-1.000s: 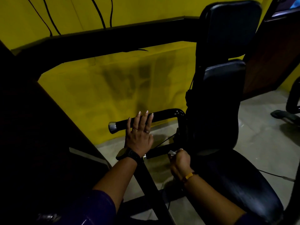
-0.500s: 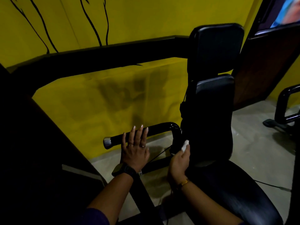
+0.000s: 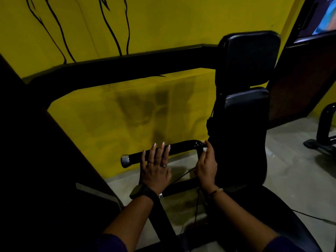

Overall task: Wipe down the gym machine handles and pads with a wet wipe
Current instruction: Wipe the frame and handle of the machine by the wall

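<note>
A black handle bar (image 3: pixel 180 147) with a silver end cap sticks out to the left from the gym machine, low in the middle of the view. My left hand (image 3: pixel 156 168) lies on it with straight fingers spread over the bar. My right hand (image 3: pixel 206 164) holds a small white wet wipe (image 3: pixel 204 148) against the bar's bend, next to the back pad (image 3: pixel 245 133). Above that stands the head pad (image 3: pixel 250 55). The black seat pad (image 3: pixel 272 215) lies under my right forearm.
A thick black frame beam (image 3: pixel 127 68) crosses in front of the yellow wall. A dark slanted panel (image 3: pixel 36 160) fills the left side. A thin cable (image 3: pixel 181 177) runs below the handle. Another machine's black frame (image 3: pixel 325 128) stands on the grey floor at right.
My right hand has risen with the wipe from below the handle up to the bar's bend. My left hand has stayed flat on the handle. The view has tilted upward.
</note>
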`<state>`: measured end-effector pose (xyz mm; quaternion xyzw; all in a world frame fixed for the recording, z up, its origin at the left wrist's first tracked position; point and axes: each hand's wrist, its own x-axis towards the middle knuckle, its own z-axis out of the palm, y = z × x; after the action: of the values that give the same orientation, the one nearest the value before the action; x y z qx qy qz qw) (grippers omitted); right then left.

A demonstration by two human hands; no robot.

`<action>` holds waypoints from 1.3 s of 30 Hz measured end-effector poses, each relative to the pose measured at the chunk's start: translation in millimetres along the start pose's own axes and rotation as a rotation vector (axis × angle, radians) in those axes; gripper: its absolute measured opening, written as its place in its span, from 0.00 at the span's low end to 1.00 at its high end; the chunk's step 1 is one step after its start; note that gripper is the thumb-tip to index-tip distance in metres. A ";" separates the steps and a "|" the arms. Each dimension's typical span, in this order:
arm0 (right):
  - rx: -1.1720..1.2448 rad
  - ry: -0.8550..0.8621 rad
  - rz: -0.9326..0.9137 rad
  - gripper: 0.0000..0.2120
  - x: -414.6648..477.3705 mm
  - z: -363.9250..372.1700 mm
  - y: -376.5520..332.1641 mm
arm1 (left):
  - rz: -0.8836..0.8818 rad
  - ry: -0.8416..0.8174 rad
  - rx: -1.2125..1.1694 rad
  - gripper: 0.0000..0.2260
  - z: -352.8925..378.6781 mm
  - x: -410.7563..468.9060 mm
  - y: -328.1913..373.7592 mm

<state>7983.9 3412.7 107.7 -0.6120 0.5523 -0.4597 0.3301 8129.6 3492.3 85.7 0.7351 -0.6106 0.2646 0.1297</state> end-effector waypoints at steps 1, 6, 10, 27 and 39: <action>0.008 -0.003 -0.035 0.18 3.0 -0.6 -4.2 | 0.001 -0.004 -0.004 0.45 -0.8 0.2 0.8; -0.170 0.031 -0.222 0.16 15.3 8.0 -18.6 | 0.015 0.031 -0.036 0.33 -9.4 1.9 -5.6; -0.364 -0.011 -0.514 0.18 14.1 21.4 -24.5 | -0.077 0.043 -0.172 0.25 -18.2 6.1 -10.7; -0.410 -0.596 -0.869 0.16 -57.2 126.8 -103.4 | -1.529 0.260 -1.884 0.21 -42.5 -7.3 -87.0; -0.393 -0.589 -1.757 0.11 -33.9 134.0 -77.4 | -1.657 0.069 -2.100 0.31 -51.9 -8.7 -97.4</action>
<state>8138.1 3445.3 123.4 -0.9449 -0.1442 -0.2695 -0.1172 8210.8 3547.7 136.7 0.4320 0.1031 -0.4647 0.7660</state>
